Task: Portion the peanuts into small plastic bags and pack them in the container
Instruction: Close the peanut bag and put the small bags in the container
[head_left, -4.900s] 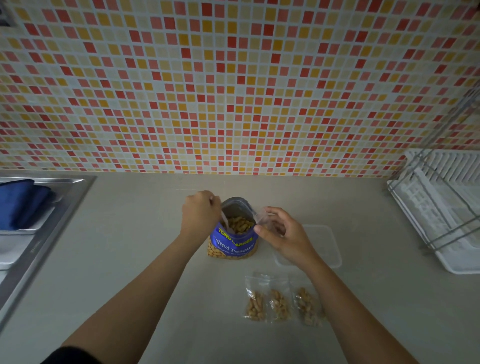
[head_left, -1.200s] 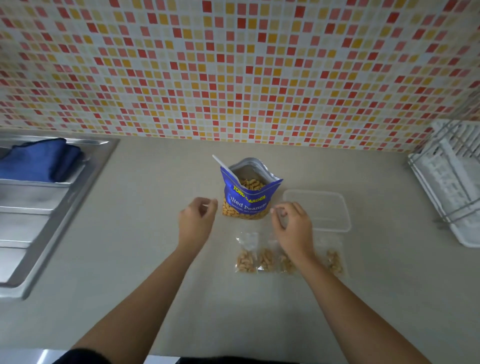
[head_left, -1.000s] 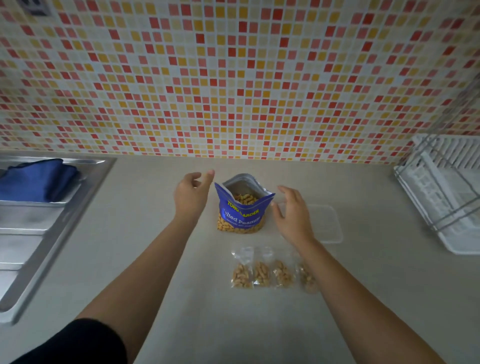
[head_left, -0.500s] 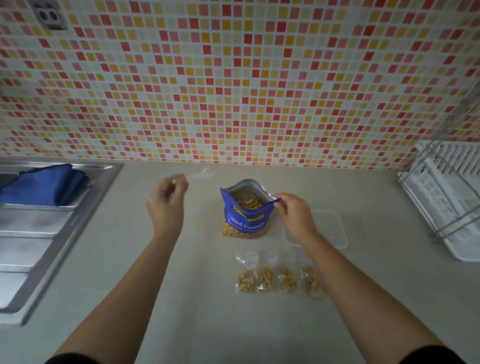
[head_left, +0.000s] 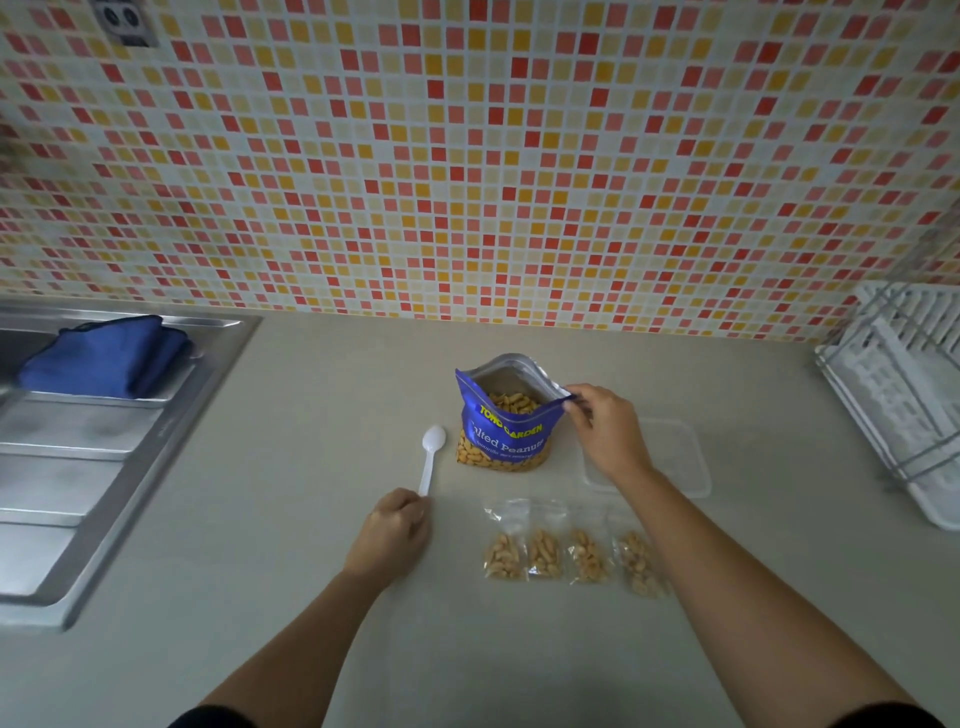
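A: What's there, by count?

B: 1 tabletop (head_left: 291, 467), 1 peanut bag (head_left: 506, 436), 1 container (head_left: 670, 457), 4 small bags (head_left: 545, 556), 1 spoon (head_left: 431, 457), and 2 hands.

A: And around them?

B: A tiled wall (head_left: 467, 156) behind, with 1 socket (head_left: 122, 21) at its top left. A steel sink (head_left: 104, 467) is set into the left end, with 1 folded blue cloth (head_left: 109, 358) on its back ledge. 1 white dish rack (head_left: 904, 395) stands at the right edge.

A: Anything in the way?

B: The right hand (head_left: 608, 436) and wrist cross the container's left side and hide part of it. The right forearm runs just beside the rightmost of the 4 small bags.

A: What are the hands doing?

B: The right hand pinches the right corner of the peanut bag's open top. The left hand (head_left: 395, 530) has its fingers curled round the near end of the spoon's handle. The spoon lies on the tabletop just left of the peanut bag, bowl pointing away.

A: And the contents?

B: The peanut bag stands upright mid-tabletop, mouth open, with peanuts (head_left: 511, 402) showing inside and through its clear bottom strip. The container is see-through, just right of the bag, and the tabletop shows through it. The 4 small bags lie in 1 row nearer the person, between the forearms, each holding a clump of peanuts.
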